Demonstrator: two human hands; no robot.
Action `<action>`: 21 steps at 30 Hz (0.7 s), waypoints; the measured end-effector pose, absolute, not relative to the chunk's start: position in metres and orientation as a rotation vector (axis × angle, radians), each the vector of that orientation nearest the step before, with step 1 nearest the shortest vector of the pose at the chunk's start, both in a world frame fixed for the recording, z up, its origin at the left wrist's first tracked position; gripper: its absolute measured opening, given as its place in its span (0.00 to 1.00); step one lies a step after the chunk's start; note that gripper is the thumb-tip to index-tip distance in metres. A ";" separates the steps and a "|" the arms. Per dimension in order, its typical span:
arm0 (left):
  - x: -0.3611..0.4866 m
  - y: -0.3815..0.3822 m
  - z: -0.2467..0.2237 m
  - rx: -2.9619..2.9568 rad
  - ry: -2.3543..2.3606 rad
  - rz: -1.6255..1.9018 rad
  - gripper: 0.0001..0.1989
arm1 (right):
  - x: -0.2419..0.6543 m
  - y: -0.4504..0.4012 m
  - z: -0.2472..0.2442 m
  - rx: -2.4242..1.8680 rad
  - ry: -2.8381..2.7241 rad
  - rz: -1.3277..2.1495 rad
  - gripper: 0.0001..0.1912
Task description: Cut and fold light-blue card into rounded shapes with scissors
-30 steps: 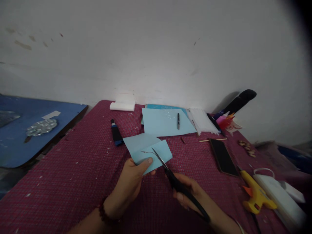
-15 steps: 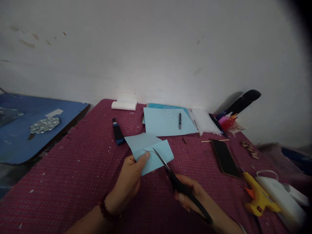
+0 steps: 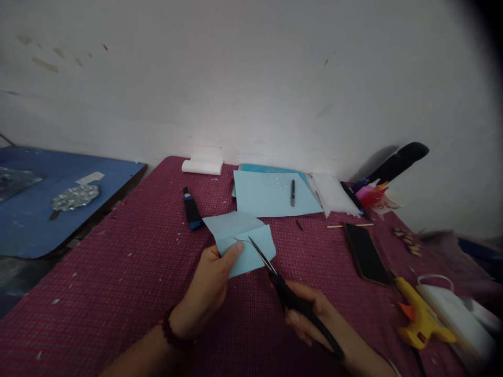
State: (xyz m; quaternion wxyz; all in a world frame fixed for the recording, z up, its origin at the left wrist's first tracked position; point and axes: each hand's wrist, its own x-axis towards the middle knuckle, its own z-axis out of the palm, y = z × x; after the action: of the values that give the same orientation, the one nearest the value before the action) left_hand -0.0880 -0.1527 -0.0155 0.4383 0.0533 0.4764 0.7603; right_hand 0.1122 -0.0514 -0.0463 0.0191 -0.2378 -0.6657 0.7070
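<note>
A small light-blue sheet of paper (image 3: 231, 225) is pinched in my left hand (image 3: 212, 280), thumb on top and the other fingers mostly hidden beneath. A curved cut line runs across it near my thumb. Black-handled scissors (image 3: 293, 301) are gripped in my right hand (image 3: 314, 309). Their narrow metal blades lie at the paper, pointing up and left toward my thumb, and look slightly parted. Just behind the paper's left corner sits a black and blue utility knife (image 3: 192, 209).
Larger blue sheets (image 3: 271, 196) with a marker (image 3: 293, 192) on top lie farther back. To the right are a phone (image 3: 366, 254), a yellow glue gun (image 3: 422, 314), a white power strip (image 3: 458, 314) and white sticks (image 3: 334, 193). Crumpled foil (image 3: 76, 197) rests on the blue table (image 3: 47, 230).
The view has shifted slightly. The paper's right part has turned a little in my left hand, and the scissor blades remain at the cut.
</note>
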 end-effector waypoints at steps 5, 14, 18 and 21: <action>-0.090 -0.154 -0.015 0.161 1.176 1.907 0.12 | 0.113 -0.053 -0.046 -0.731 -2.103 2.195 0.31; -0.090 -0.156 -0.015 0.196 1.233 1.895 0.11 | 0.110 -0.051 -0.040 -0.577 -2.172 2.127 0.27; -0.087 -0.154 -0.017 0.239 1.233 1.864 0.12 | 0.107 -0.051 -0.036 -0.474 -2.156 2.175 0.29; -0.085 -0.155 -0.019 0.261 1.251 1.839 0.11 | 0.105 -0.051 -0.033 -0.467 -2.144 2.198 0.28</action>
State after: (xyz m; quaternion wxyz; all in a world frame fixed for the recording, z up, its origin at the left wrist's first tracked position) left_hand -0.0851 -0.1547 -0.0192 0.4358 0.1051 0.5028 0.7391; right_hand 0.1053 -0.0511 -0.0329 0.0181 -0.1504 -0.6902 0.7076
